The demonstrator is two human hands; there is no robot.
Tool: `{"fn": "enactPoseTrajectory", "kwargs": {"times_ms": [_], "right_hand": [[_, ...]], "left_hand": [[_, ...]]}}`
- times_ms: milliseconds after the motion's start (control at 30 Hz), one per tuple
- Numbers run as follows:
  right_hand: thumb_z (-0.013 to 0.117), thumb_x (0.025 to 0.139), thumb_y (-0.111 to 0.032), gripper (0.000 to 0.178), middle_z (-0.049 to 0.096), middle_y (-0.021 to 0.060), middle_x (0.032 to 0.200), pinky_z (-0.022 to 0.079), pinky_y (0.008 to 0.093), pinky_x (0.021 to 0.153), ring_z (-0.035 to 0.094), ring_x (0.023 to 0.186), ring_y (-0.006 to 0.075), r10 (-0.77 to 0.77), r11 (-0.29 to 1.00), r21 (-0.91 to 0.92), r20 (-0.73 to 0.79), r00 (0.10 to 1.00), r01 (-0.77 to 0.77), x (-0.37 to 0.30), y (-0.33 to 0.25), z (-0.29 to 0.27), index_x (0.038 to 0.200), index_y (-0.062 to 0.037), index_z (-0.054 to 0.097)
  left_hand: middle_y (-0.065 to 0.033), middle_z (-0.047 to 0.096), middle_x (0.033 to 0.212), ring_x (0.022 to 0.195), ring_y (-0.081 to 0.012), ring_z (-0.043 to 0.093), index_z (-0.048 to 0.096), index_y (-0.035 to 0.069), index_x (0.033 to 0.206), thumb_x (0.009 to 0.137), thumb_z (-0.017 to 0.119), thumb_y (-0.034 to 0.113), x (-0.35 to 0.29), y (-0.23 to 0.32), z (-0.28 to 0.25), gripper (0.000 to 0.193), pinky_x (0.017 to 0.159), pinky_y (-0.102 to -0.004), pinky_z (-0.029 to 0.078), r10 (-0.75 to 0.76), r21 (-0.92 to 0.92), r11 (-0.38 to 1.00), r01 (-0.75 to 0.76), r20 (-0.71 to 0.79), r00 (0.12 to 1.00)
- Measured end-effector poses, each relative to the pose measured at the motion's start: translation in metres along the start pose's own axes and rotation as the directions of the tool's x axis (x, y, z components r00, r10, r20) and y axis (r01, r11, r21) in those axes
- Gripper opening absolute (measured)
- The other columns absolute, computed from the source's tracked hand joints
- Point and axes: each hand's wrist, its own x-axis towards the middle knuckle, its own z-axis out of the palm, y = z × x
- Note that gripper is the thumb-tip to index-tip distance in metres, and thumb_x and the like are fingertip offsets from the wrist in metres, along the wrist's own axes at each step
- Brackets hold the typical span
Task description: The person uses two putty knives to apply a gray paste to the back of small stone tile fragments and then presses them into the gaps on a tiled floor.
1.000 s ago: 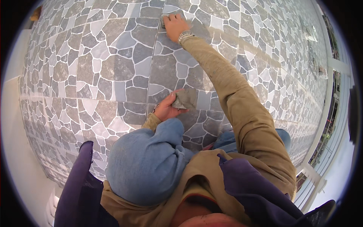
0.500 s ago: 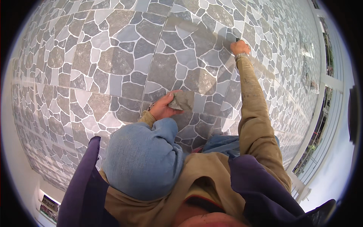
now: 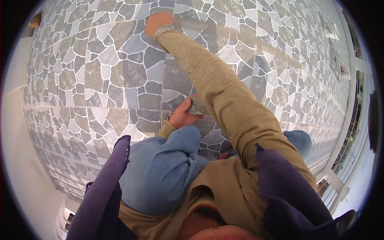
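Observation:
Near my left knee, my left hand (image 3: pixel 185 115) is closed around a flat grey piece with grey paste on it (image 3: pixel 195 109); my right sleeve (image 3: pixel 216 80) hides part of that piece. My right arm crosses in front of me to the far left. There my right hand (image 3: pixel 158 24), a watch at its wrist, is closed against the stone-patterned tiles (image 3: pixel 132 74). Only a tiny dark bit shows by its fingers, so what it grips cannot be made out. A dull grey smear (image 3: pixel 240 36) runs across the tiles to the right of this hand.
Straight joints divide the tiled floor. A pale wall (image 3: pixel 30 148) borders it on the left, with a small orange-brown shape (image 3: pixel 35 20) at the far corner. White framing (image 3: pixel 358 64) lines the right edge. Clear plastic wrappers (image 3: pixel 331 30) lie near that side.
My right hand has swung from the far right across to the far left. My left hand stays near my knee with the paste-covered piece, which the right sleeve now partly covers.

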Motion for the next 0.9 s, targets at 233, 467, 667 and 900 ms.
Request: {"fn": "enactPoseTrajectory", "kwargs": {"times_ms": [233,467,667,900], "right_hand": [[0.061,0.078,-0.026,0.037,0.071,0.0231,0.11,0.056,0.0479,0.092,0.069,0.104,0.0411,-0.161,0.945,0.294,0.036,0.986,0.144,-0.015,0.034,-0.036,0.106,-0.0052,0.074],[0.061,0.084,-0.015,0.033,0.068,0.0154,0.113,0.053,0.0458,0.09,0.06,0.108,0.0372,-0.414,0.91,-0.123,-0.288,0.864,0.395,-0.018,0.108,-0.005,0.115,-0.0068,0.067],[0.057,0.087,-0.012,0.031,0.066,0.0161,0.112,0.054,0.0455,0.087,0.061,0.108,0.0338,-0.292,0.952,-0.207,-0.395,0.871,0.225,-0.057,0.053,0.055,0.114,0.0018,0.065],[0.061,0.082,-0.008,0.042,0.066,0.0081,0.123,0.056,0.0432,0.091,0.06,0.114,0.0311,-0.443,0.897,0.002,-0.021,0.896,0.443,-0.036,0.033,-0.018,0.123,-0.0126,0.065]], "left_hand": [[-0.009,0.045,0.152,0.135,-0.0276,0.05,0.036,0.014,0.153,0.109,0.039,0.04,-0.021,0.001,-0.009,0.051,0.102,-0.0521,0.049,0.079,0.019,0.997,-0.079,-0.004,0.997],[-0.0093,0.045,0.151,0.133,-0.028,0.051,0.036,0.015,0.152,0.109,0.04,0.041,-0.012,0.002,-0.014,0.051,0.103,-0.0512,0.05,-0.001,0.03,1.0,-0.001,0.05,0.999],[-0.0092,0.045,0.151,0.133,-0.0284,0.051,0.035,0.016,0.153,0.109,0.04,0.041,-0.003,0.003,-0.01,0.051,0.103,-0.0518,0.05,-0.01,0.055,0.998,0.006,0.075,0.997],[-0.0105,0.045,0.152,0.135,-0.0296,0.05,0.036,0.012,0.152,0.109,0.039,0.042,-0.017,-0.001,-0.012,0.053,0.101,-0.0507,0.051,0.04,0.023,0.999,-0.04,0.002,0.999]]}}
